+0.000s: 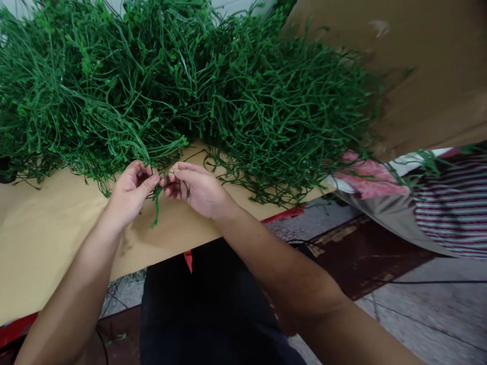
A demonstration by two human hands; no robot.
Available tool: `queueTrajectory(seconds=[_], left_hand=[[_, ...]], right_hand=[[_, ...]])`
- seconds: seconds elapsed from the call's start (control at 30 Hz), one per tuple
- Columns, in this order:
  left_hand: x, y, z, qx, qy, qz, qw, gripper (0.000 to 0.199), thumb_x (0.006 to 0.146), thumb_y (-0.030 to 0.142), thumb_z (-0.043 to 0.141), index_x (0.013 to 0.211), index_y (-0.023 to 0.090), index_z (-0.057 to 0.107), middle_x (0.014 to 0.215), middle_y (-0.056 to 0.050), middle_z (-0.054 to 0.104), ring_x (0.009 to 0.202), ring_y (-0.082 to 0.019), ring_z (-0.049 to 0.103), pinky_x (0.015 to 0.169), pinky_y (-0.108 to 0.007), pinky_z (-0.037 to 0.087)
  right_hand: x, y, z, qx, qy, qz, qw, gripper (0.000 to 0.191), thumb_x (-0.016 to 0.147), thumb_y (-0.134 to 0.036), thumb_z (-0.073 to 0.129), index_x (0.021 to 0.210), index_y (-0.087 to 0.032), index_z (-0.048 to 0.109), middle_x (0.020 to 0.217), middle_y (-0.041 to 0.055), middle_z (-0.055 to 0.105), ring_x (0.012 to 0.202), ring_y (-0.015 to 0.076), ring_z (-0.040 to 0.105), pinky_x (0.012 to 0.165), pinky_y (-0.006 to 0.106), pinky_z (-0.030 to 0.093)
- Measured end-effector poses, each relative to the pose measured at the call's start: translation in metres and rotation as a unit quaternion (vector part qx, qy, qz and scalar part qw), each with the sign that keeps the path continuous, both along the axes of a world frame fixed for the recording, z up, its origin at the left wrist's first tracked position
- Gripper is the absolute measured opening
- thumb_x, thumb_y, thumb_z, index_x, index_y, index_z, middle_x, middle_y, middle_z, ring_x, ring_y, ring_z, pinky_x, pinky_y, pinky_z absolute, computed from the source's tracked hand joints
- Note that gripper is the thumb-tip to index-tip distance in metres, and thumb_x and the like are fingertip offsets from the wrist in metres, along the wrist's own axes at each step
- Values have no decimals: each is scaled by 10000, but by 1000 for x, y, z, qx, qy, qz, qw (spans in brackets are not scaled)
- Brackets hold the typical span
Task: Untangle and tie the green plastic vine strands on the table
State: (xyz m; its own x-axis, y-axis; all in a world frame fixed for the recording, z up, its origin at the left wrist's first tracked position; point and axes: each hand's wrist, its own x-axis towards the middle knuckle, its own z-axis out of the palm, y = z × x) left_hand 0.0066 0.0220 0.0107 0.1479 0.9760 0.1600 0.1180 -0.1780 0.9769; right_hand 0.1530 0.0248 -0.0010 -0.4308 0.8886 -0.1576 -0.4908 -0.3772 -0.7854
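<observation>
A large heap of green plastic-looking stems (pixel 182 76) covers the back of a tan board or paper surface (pixel 45 218). At the heap's front edge, my left hand (pixel 133 187) pinches a small bunch of green stems (pixel 156 205), whose ends hang below the thumb. Close beside it on the right, my right hand (pixel 194 187) has its thumb and index finger pressed together on a thin green strand, with the other fingers curled. The fingertips of both hands nearly meet. Exactly where the strand runs between them is too small to tell.
Brown cardboard (pixel 429 76) stands at the back right. Below it lie pink and white cloth (pixel 373 177) and striped fabric (pixel 452 208). Red edging (pixel 283 214) shows under the work surface. A dark cable (pixel 437 282) crosses the floor at right.
</observation>
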Motion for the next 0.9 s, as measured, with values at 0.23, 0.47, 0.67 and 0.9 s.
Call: queueTrajectory(seconds=[0.23, 0.47, 0.67, 0.9], left_hand=[[2, 0, -1, -16, 22, 4, 1000, 399, 602, 439, 754, 730, 196, 464, 694, 29, 509, 631, -95, 478, 629, -248, 420], [2, -6, 3, -61, 99, -14, 993, 358, 659, 477, 693, 643, 157, 534, 626, 22, 499, 613, -95, 437, 615, -249, 371], [2, -14, 8, -133, -91, -71, 984, 291, 639, 392, 745, 643, 153, 579, 583, 24, 483, 581, -82, 423, 570, -231, 346], [0, -18, 15, -110, -293, -103, 944, 321, 781, 280, 611, 533, 152, 454, 571, 24, 322, 553, -74, 399, 536, -222, 392]], right_hand=[[3, -4, 5, -11, -4, 39, 999, 276, 907, -268, 426, 658, -171, 360, 449, -115, 274, 350, 2, 176, 369, 132, 119], [4, -3, -7, 124, -79, 37, 988, 346, 778, -387, 620, 589, -145, 459, 450, -108, 263, 376, -1, 195, 349, 165, 113], [3, -6, -8, 132, 73, 107, 983, 403, 718, -465, 668, 616, -169, 414, 484, -105, 295, 385, 1, 171, 370, 168, 129], [5, -10, 1, 158, 164, 77, 971, 458, 776, -501, 597, 614, -194, 299, 504, -105, 166, 381, 11, 97, 351, 151, 110]])
